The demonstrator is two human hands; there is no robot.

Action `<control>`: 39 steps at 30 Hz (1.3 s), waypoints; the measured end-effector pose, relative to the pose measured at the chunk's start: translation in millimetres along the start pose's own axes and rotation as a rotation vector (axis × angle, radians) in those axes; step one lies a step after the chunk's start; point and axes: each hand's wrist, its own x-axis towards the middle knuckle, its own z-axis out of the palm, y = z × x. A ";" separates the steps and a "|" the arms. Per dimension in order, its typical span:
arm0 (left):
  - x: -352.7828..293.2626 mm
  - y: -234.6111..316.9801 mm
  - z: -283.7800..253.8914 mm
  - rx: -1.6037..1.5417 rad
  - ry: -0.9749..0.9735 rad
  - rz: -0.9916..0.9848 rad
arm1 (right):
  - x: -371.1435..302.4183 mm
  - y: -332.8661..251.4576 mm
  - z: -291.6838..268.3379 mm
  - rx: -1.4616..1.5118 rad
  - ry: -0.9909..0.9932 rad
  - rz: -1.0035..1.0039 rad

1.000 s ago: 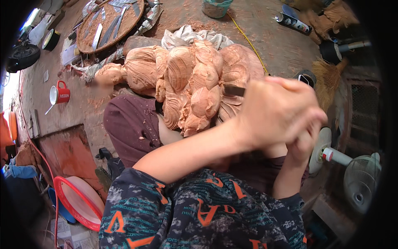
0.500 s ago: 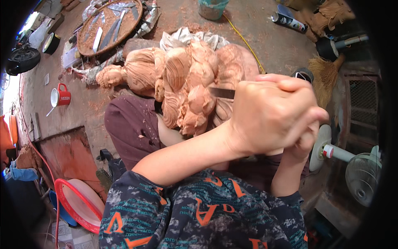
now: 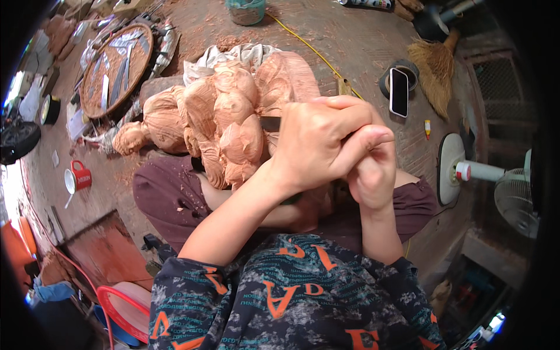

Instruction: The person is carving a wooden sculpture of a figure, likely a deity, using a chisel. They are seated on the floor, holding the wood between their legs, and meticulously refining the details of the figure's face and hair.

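A carved wooden figure lies on its side across my lap and the floor, its head toward the left. My left hand is closed around a carving chisel; only its flat dark blade shows, pointing left with its tip at the rounded folds of the carving. Pressed against the left hand from the right, my right hand is closed too, its fingers wrapped at the rear end of the chisel. The handle is hidden inside the two hands.
A round tray of chisels and shavings lies at the far left. Nearer are a red mug and a red-rimmed basin. On the right are a phone, a straw broom and a white fan. Pale cloth lies behind the carving.
The view has shifted, so the carving and surroundings sit further left and the phone shows fully. Both hands remain closed on the chisel, its blade still at the carving.
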 end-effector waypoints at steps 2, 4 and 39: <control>-0.6 3.3 -1.6 0.128 0.002 0.010 | 0.5 5.0 -2.4 0.101 -0.046 -0.063; -2.5 16.0 -2.6 0.184 -0.046 -0.010 | 2.6 15.7 -9.4 0.143 -0.138 -0.183; -8.5 6.2 -13.3 0.017 -0.251 0.019 | -2.3 45.8 -15.3 -0.034 -0.125 -0.405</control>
